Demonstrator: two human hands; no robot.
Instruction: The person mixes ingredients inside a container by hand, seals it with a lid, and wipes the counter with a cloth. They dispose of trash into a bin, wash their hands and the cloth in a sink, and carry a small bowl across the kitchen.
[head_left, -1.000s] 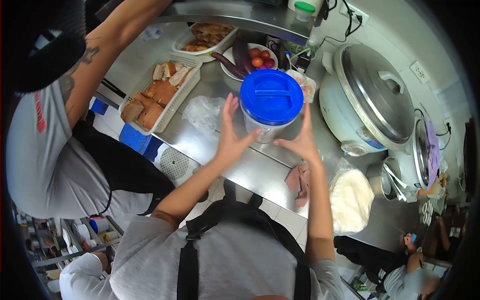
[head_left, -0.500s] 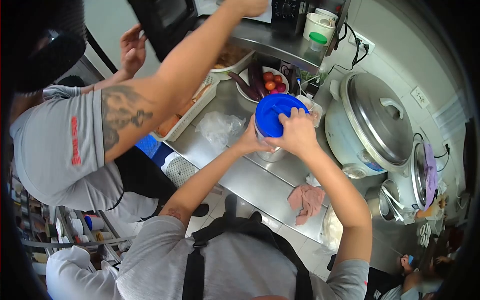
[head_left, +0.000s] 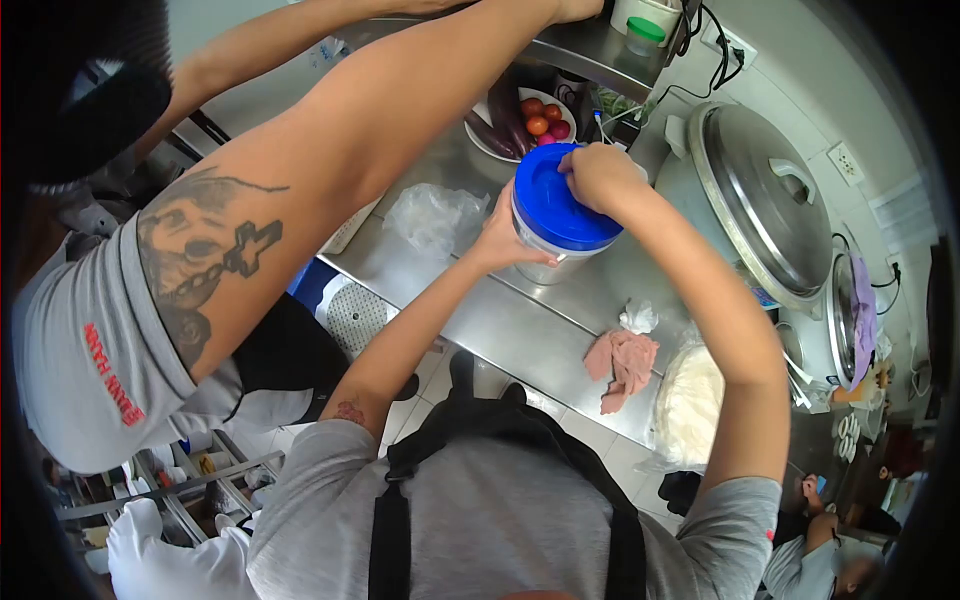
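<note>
A clear plastic jar (head_left: 550,268) stands on the steel counter, topped by a round blue lid (head_left: 545,195). Wrapped round the jar's left side, just under the lid, is my left hand (head_left: 510,238). My right hand (head_left: 605,178) has its fingers curled on top of the lid near its far right edge; the fingertips are partly hidden. To the left of the jar lies a crumpled clear plastic bag (head_left: 435,218). Just beyond it, a white plate (head_left: 485,142) carries eggplants (head_left: 508,118) and several tomatoes (head_left: 537,125).
A co-worker's tattooed arm (head_left: 330,130) reaches across the left towards the shelf (head_left: 590,60). On the right stands a large lidded cooker (head_left: 765,200). A pink cloth (head_left: 622,365) and a bag of white stuff (head_left: 690,400) lie near the counter's front edge.
My right hand has turned and shifted to the lid's far right side, its elbow swung outward. The co-worker's arm has moved closer and now covers the white basket's area.
</note>
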